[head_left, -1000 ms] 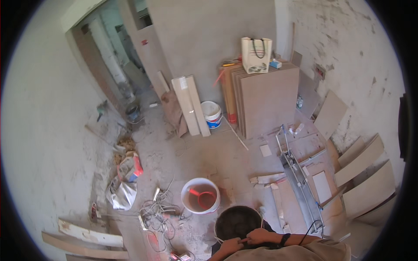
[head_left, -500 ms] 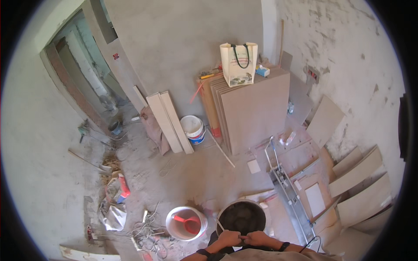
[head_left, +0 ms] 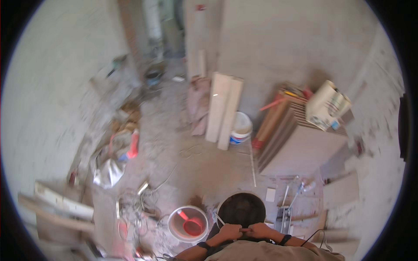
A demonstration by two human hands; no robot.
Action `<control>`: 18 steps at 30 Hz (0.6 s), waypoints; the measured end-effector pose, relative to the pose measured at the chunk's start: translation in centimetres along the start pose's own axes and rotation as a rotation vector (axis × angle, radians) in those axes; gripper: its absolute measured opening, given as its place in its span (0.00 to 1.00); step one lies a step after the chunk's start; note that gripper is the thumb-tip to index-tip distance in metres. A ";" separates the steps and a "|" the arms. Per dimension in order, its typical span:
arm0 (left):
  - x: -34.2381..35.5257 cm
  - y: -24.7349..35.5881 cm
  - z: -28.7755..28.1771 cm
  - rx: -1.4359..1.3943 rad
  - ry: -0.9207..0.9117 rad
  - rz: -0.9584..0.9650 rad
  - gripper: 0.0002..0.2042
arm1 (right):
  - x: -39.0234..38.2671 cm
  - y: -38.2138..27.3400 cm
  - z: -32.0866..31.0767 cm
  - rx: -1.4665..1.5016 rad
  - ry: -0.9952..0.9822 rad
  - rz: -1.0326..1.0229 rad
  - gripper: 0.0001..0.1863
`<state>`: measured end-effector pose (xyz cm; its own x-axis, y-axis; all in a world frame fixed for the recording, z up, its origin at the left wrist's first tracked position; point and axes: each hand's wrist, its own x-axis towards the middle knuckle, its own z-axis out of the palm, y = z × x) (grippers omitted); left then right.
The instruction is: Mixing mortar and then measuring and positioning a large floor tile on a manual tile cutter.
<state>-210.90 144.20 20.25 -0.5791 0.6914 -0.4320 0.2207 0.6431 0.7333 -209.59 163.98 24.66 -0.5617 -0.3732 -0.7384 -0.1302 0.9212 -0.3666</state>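
Both my hands are closed on the reddish-brown grip of a bucket handle [head_left: 246, 230]. My left hand [head_left: 230, 232] wraps its left end, and my right hand [head_left: 258, 231] wraps its right end. A pale length of the handle runs from my left hand up to the rim of a dark bucket [head_left: 241, 209]. Inside that bucket is a dark grey mass; whether its base touches the floor is hidden. Left of it, apart from my hands, stands a white bucket [head_left: 173, 236] with a red dipper [head_left: 193, 226] inside.
Tangled cables [head_left: 148, 202] lie left of the white bucket. Long pale boards [head_left: 220, 106] lean on the far wall beside a white-blue bucket [head_left: 241, 128]. Stacked large panels [head_left: 305, 150] carry a cream bag [head_left: 328, 104]. A tile cutter [head_left: 285, 217] lies at right.
My view has turned left, so the panels, bag and boards appear further right. Both hands keep their grip on the handle, and the dark bucket stays just in front of me.
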 end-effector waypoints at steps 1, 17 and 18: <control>0.1 -0.3 -0.8 -0.043 0.047 -0.068 0.16 | 1.7 0.3 -1.4 -0.051 0.004 -0.047 0.21; 7.1 -9.0 -13.0 -0.373 0.488 -0.680 0.20 | 27.1 -3.8 -22.7 -0.485 -0.150 -0.770 0.16; 8.1 -9.3 -15.1 -0.350 0.477 -0.708 0.19 | 28.9 -3.2 -23.6 -0.453 -0.178 -0.767 0.16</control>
<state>-229.51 138.80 17.85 -0.7678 -0.0845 -0.6351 -0.5133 0.6744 0.5308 -244.73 152.83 17.84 -0.0589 -0.8785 -0.4741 -0.7461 0.3543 -0.5638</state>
